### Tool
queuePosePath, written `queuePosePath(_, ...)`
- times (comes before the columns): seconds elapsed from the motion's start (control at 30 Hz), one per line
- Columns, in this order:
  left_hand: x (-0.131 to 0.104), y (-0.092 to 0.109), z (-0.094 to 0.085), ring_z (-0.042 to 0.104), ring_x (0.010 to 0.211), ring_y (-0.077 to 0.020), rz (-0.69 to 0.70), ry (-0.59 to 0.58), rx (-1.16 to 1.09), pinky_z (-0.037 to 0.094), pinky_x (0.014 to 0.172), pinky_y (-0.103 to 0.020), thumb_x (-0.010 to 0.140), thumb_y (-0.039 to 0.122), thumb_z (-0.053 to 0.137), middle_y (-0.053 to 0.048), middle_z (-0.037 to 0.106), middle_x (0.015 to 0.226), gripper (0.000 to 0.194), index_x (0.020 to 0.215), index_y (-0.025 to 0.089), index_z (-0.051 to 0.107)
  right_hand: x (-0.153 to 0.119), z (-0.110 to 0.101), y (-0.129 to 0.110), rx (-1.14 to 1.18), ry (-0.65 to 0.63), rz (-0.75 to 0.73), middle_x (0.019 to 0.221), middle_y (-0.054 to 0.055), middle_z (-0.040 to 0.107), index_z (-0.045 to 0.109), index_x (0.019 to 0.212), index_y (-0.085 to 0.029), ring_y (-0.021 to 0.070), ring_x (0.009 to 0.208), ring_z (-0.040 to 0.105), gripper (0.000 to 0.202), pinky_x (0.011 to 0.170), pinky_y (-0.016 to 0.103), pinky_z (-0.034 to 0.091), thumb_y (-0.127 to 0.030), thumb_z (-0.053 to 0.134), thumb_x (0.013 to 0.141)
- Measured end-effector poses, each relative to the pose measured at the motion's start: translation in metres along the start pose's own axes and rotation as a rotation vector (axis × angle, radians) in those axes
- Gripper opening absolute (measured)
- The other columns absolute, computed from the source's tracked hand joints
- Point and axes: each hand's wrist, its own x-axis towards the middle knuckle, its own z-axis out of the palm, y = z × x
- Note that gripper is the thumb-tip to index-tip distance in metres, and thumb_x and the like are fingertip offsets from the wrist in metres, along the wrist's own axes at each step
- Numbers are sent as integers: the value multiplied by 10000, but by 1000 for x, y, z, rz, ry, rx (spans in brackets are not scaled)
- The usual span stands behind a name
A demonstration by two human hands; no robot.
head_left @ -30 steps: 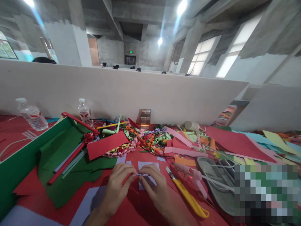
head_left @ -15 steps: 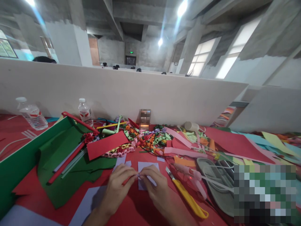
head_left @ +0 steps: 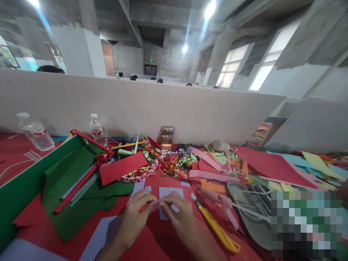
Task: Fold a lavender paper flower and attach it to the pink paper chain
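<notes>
My left hand [head_left: 140,210] and my right hand [head_left: 176,210] meet fingertip to fingertip above the red tabletop. Pinched between them is a small piece of purple paper [head_left: 157,202], mostly hidden by the fingers. Under my right hand lies a flat purple paper sheet [head_left: 165,192], partly covered. Just right of that hand rests a utility knife [head_left: 216,225] with a yellow handle, its blade pointing away from me. A pink glue gun [head_left: 221,203] with a small red light lies beyond it.
Paper chains [head_left: 174,161] and pink strips are heaped behind my hands. Green paper [head_left: 73,188], a red rolled tube [head_left: 77,188] and a green board [head_left: 35,170] stand left. A grey tray [head_left: 250,221] lies right. Two water bottles [head_left: 36,132] stand near the white partition [head_left: 136,101].
Both hands stay pinched together on the small purple paper, with only slight finger movement. Nothing else on the table has visibly moved.
</notes>
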Motion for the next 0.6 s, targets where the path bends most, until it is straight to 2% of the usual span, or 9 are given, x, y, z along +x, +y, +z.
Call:
queuePosePath(0.13,3,-9,6,690,839,-215,-218,112,-149,526,779,-281,876,322,654,-52,759,871,142,854,210,738,1,2,5,134,98,139,913,51,709,678,1078,-217,197,802,651,202,738,279,505,-343,622,930)
queuePosePath(0.27,5,-15,10,717,753,-202,-369,206,-373,567,695,-257,806,363,722,-45,770,812,216,928,184,713,0,6,6,201,116,207,867,38,651,648,1006,-204,192,783,618,188,706,273,492,-371,630,920)
queuePosePath(0.33,5,-16,12,723,734,-194,-383,214,-423,580,681,-248,790,366,745,-44,772,813,240,936,179,706,-1,8,5,218,78,227,857,36,640,651,972,-199,186,768,599,185,699,274,481,-375,629,919)
queuePosePath(0.43,4,-16,13,739,811,-208,-357,204,-474,602,742,-264,775,358,767,-61,782,889,238,922,176,719,0,12,3,275,39,261,886,44,642,645,964,-191,188,775,593,196,698,280,477,-379,641,907)
queuePosePath(0.6,2,-18,16,746,857,-221,-329,190,-541,618,787,-287,774,341,776,-62,780,905,228,927,177,736,0,14,7,365,87,270,854,20,602,610,975,-199,182,768,585,206,667,266,467,-370,671,878)
